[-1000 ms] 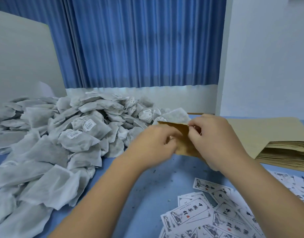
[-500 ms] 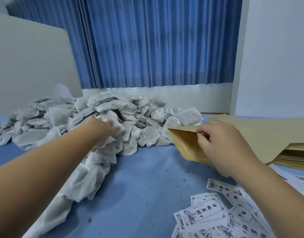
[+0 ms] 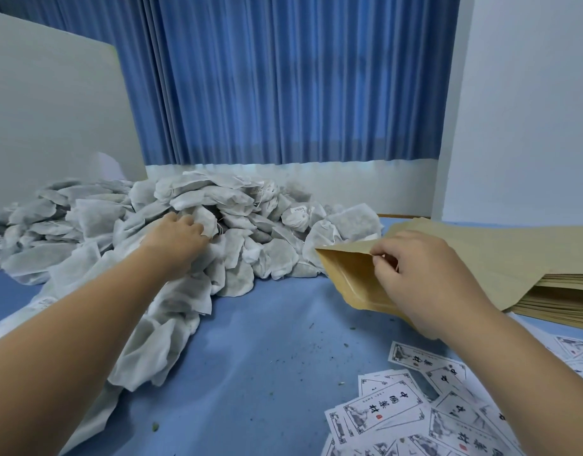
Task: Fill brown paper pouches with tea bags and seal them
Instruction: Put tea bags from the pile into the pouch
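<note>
A large heap of grey-white tea bags (image 3: 237, 235) covers the left and middle of the blue table. My left hand (image 3: 176, 236) reaches into the heap with its fingers curled round one tea bag (image 3: 207, 222) near the top. My right hand (image 3: 422, 274) pinches the top edge of a brown paper pouch (image 3: 347, 274), holding it tilted with its mouth open toward the heap. The pouch's lower part is hidden behind my right hand.
A stack of flat brown pouches (image 3: 527, 274) lies at the right. White printed labels (image 3: 415, 409) are scattered at the front right. The blue table surface (image 3: 250, 357) carries small tea crumbs. A white board (image 3: 53, 126) stands at the back left, a blue curtain behind.
My left hand left the pouch, swung left to the tea bag heap, then moved deeper and closed on a bag. My right hand keeps holding the pouch.
</note>
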`<action>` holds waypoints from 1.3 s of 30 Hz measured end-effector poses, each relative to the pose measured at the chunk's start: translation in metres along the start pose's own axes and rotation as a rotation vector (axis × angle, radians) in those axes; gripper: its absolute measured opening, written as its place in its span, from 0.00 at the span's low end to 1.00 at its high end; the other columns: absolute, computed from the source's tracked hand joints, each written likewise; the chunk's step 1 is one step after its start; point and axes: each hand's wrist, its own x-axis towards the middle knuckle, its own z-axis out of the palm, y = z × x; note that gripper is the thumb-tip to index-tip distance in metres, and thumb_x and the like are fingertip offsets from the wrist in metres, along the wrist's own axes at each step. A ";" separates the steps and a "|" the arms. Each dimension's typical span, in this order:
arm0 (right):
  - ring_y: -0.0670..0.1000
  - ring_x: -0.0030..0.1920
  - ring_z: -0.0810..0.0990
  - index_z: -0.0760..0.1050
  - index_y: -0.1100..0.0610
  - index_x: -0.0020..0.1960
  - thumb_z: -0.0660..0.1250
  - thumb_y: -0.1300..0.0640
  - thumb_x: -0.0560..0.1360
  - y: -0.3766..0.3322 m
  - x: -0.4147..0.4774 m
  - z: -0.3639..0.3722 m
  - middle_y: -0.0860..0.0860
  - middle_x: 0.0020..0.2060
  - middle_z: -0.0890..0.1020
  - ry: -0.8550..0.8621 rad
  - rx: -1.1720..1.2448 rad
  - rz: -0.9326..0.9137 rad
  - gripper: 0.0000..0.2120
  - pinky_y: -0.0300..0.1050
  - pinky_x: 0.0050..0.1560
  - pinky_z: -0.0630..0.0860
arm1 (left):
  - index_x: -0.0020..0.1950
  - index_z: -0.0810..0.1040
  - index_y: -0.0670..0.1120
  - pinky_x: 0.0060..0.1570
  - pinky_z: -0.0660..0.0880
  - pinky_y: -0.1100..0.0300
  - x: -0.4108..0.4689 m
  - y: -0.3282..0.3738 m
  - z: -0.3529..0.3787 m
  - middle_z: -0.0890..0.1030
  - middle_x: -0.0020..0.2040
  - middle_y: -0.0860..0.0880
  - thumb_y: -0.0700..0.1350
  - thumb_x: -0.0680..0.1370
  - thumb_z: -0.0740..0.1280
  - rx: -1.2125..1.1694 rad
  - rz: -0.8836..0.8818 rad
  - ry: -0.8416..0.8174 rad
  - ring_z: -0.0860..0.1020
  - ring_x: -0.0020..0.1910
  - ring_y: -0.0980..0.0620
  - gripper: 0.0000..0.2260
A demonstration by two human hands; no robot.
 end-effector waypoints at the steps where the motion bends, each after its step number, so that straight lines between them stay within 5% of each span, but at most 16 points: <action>1: 0.51 0.46 0.75 0.79 0.52 0.46 0.61 0.57 0.76 0.000 0.000 0.000 0.44 0.42 0.77 0.005 0.007 0.004 0.08 0.50 0.46 0.74 | 0.64 0.73 0.52 0.54 0.64 0.57 0.000 0.001 0.000 0.74 0.58 0.53 0.47 0.77 0.60 0.017 0.008 0.042 0.70 0.59 0.50 0.15; 7: 0.51 0.45 0.75 0.79 0.52 0.45 0.61 0.58 0.76 0.002 0.001 -0.002 0.45 0.41 0.78 0.022 0.014 -0.003 0.08 0.49 0.45 0.74 | 0.57 0.78 0.55 0.53 0.63 0.56 0.000 0.002 -0.012 0.75 0.53 0.55 0.54 0.74 0.64 -0.221 -0.020 0.311 0.69 0.57 0.50 0.13; 12: 0.51 0.47 0.75 0.80 0.53 0.45 0.61 0.58 0.76 0.004 0.001 -0.004 0.46 0.43 0.79 0.029 0.024 0.002 0.09 0.50 0.47 0.74 | 0.48 0.84 0.42 0.52 0.69 0.50 -0.017 0.032 -0.052 0.75 0.47 0.45 0.45 0.68 0.76 -0.961 -0.056 0.557 0.72 0.51 0.44 0.11; 15: 0.52 0.47 0.75 0.80 0.53 0.45 0.61 0.59 0.76 0.005 0.001 -0.007 0.46 0.43 0.79 0.043 0.024 0.005 0.09 0.50 0.47 0.74 | 0.46 0.83 0.44 0.52 0.66 0.62 -0.022 0.063 -0.073 0.74 0.55 0.52 0.51 0.69 0.76 -1.144 0.094 0.447 0.71 0.54 0.53 0.13; 18: 0.53 0.45 0.76 0.81 0.53 0.45 0.61 0.59 0.75 0.007 0.002 -0.008 0.47 0.41 0.79 0.059 0.031 0.012 0.10 0.49 0.45 0.75 | 0.53 0.81 0.46 0.53 0.70 0.60 -0.018 0.092 -0.083 0.74 0.59 0.56 0.59 0.71 0.72 -1.131 0.244 0.143 0.74 0.54 0.55 0.19; 20: 0.52 0.43 0.75 0.81 0.52 0.44 0.61 0.59 0.75 0.008 0.002 -0.007 0.46 0.39 0.78 0.059 0.030 0.014 0.10 0.48 0.43 0.74 | 0.55 0.79 0.48 0.51 0.75 0.55 -0.017 0.111 -0.085 0.77 0.53 0.54 0.62 0.71 0.70 -1.119 0.190 0.053 0.77 0.50 0.53 0.21; 23: 0.52 0.42 0.76 0.81 0.52 0.44 0.61 0.58 0.75 0.010 0.002 -0.007 0.46 0.39 0.78 0.063 0.032 0.014 0.10 0.47 0.42 0.74 | 0.44 0.72 0.51 0.37 0.72 0.56 -0.022 0.136 -0.079 0.76 0.38 0.55 0.65 0.73 0.65 -1.167 0.120 0.059 0.76 0.39 0.55 0.17; 25: 0.53 0.43 0.76 0.81 0.53 0.45 0.61 0.59 0.75 0.011 0.003 -0.008 0.48 0.41 0.79 0.064 0.032 0.014 0.10 0.48 0.44 0.75 | 0.45 0.71 0.54 0.36 0.71 0.60 -0.028 0.139 -0.072 0.78 0.37 0.54 0.68 0.73 0.61 -1.245 0.161 -0.001 0.76 0.37 0.59 0.18; 28: 0.53 0.44 0.76 0.81 0.53 0.45 0.61 0.59 0.75 0.012 0.003 -0.008 0.48 0.41 0.80 0.065 0.027 0.013 0.10 0.48 0.44 0.75 | 0.62 0.71 0.61 0.41 0.73 0.70 -0.039 0.125 -0.068 0.81 0.48 0.61 0.64 0.72 0.68 -1.551 0.345 -0.219 0.78 0.43 0.66 0.21; 30: 0.53 0.43 0.76 0.81 0.53 0.45 0.61 0.59 0.74 0.012 0.003 -0.008 0.48 0.41 0.80 0.066 0.028 0.011 0.10 0.48 0.43 0.75 | 0.66 0.67 0.63 0.55 0.75 0.62 -0.045 0.116 -0.067 0.80 0.56 0.60 0.57 0.68 0.72 -1.598 0.414 -0.318 0.78 0.54 0.62 0.28; 32: 0.53 0.43 0.76 0.81 0.53 0.44 0.61 0.59 0.74 0.012 0.003 -0.007 0.49 0.41 0.80 0.063 0.030 0.015 0.10 0.48 0.43 0.75 | 0.65 0.65 0.67 0.59 0.74 0.57 -0.048 0.110 -0.067 0.80 0.56 0.60 0.54 0.67 0.71 -1.519 0.427 -0.358 0.78 0.57 0.60 0.30; 36: 0.53 0.44 0.77 0.81 0.52 0.44 0.60 0.58 0.74 0.012 0.003 -0.006 0.48 0.42 0.80 0.051 0.014 0.024 0.10 0.48 0.42 0.75 | 0.59 0.67 0.70 0.39 0.71 0.65 -0.053 0.110 -0.078 0.78 0.40 0.67 0.52 0.68 0.70 -1.324 0.345 -0.304 0.76 0.38 0.64 0.24; 39: 0.53 0.44 0.76 0.81 0.51 0.45 0.61 0.57 0.74 0.013 0.004 -0.007 0.48 0.43 0.80 0.059 -0.029 0.032 0.10 0.46 0.39 0.73 | 0.58 0.69 0.66 0.34 0.69 0.66 -0.056 0.115 -0.087 0.76 0.36 0.69 0.49 0.68 0.69 -1.266 0.347 -0.205 0.74 0.34 0.66 0.22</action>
